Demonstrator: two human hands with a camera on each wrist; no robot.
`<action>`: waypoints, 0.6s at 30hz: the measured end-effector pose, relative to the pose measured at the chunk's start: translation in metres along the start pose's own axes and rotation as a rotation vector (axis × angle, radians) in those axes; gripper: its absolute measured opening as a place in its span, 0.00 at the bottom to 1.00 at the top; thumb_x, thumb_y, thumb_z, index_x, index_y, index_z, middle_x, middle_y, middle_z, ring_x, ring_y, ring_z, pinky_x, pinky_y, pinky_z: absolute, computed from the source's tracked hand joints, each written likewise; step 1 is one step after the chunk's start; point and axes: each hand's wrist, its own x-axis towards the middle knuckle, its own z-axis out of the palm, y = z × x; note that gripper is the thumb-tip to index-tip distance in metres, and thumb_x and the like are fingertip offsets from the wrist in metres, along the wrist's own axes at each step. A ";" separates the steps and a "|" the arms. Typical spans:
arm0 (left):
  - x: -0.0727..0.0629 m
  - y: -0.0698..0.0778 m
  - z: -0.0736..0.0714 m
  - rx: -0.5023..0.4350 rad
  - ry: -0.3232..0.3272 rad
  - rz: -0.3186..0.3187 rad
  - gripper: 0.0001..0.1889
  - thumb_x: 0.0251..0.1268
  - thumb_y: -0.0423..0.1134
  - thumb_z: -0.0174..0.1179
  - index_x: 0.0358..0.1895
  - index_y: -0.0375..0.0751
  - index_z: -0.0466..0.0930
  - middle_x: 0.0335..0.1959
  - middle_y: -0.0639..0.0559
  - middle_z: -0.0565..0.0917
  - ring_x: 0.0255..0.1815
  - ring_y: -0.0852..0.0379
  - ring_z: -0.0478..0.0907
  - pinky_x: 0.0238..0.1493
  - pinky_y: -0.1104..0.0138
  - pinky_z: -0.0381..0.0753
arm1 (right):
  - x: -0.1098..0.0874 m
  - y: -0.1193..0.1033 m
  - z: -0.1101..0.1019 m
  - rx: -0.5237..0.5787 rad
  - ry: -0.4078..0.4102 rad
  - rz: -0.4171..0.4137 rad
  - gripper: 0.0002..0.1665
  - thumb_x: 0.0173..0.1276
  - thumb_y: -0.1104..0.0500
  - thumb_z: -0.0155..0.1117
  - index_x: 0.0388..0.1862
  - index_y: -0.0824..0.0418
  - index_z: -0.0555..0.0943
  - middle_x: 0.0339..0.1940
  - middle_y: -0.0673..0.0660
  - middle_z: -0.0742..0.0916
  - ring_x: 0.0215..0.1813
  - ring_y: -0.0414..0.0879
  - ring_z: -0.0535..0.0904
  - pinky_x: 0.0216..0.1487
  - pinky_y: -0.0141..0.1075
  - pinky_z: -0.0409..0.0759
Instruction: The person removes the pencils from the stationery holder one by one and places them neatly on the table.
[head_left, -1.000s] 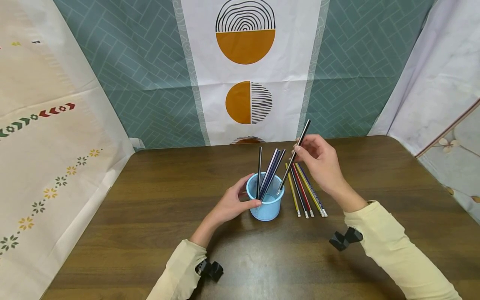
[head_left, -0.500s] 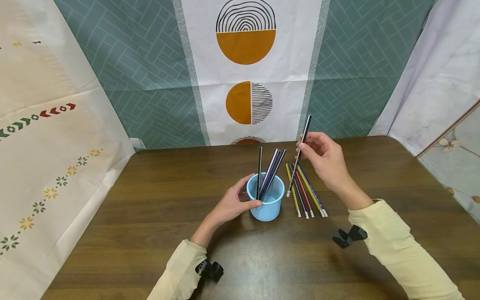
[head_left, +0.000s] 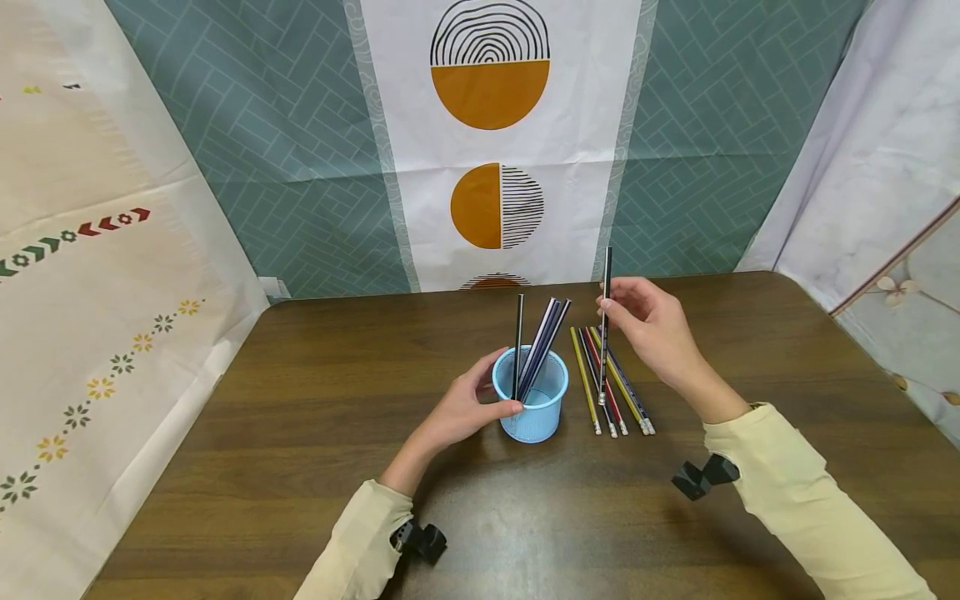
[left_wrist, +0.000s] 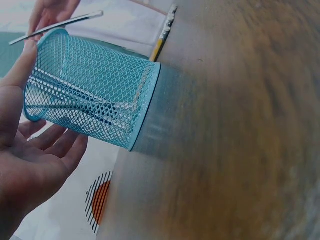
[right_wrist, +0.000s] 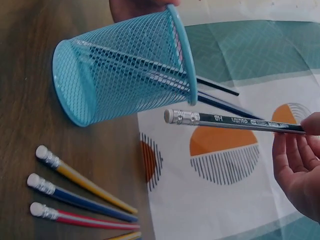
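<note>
A light blue mesh pencil cup (head_left: 534, 423) stands upright on the table with several dark pencils (head_left: 542, 346) leaning in it. My left hand (head_left: 467, 407) grips the cup near its rim, thumb at the front and fingers round the far side. My right hand (head_left: 651, 329) pinches a black pencil (right_wrist: 237, 121) between thumb and fingers, its white eraser end (right_wrist: 175, 117) lowest. In the head view this pencil is nearly vertical, right of the cup and overlapping the loose pencils (head_left: 586, 379) on the table. Those are yellow, red and dark, with erasers toward me.
The brown wooden table (head_left: 337, 400) ends at a patterned cloth (head_left: 315, 167) hanging behind it. More cloths hang at the left and right sides. Each wrist carries a small black camera mount (head_left: 418, 540).
The black pencil's eraser end has come away from over the cup, shifting right to above the loose pencils, and the pencil has turned more upright. My left hand and the cup keep their place.
</note>
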 end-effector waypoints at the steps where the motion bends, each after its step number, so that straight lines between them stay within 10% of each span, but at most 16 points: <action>1: 0.000 0.000 0.000 -0.001 0.000 0.000 0.38 0.59 0.28 0.66 0.71 0.27 0.57 0.65 0.30 0.68 0.63 0.33 0.69 0.62 0.44 0.67 | 0.000 0.001 0.000 -0.003 -0.001 0.006 0.13 0.70 0.67 0.60 0.51 0.73 0.76 0.41 0.68 0.83 0.37 0.38 0.80 0.40 0.26 0.79; 18: 0.000 0.000 0.000 -0.005 0.000 -0.007 0.38 0.59 0.26 0.65 0.71 0.27 0.56 0.65 0.30 0.68 0.63 0.33 0.68 0.62 0.44 0.67 | 0.000 0.024 -0.005 -0.160 -0.043 0.099 0.18 0.71 0.61 0.61 0.54 0.70 0.78 0.42 0.64 0.84 0.38 0.38 0.77 0.39 0.22 0.75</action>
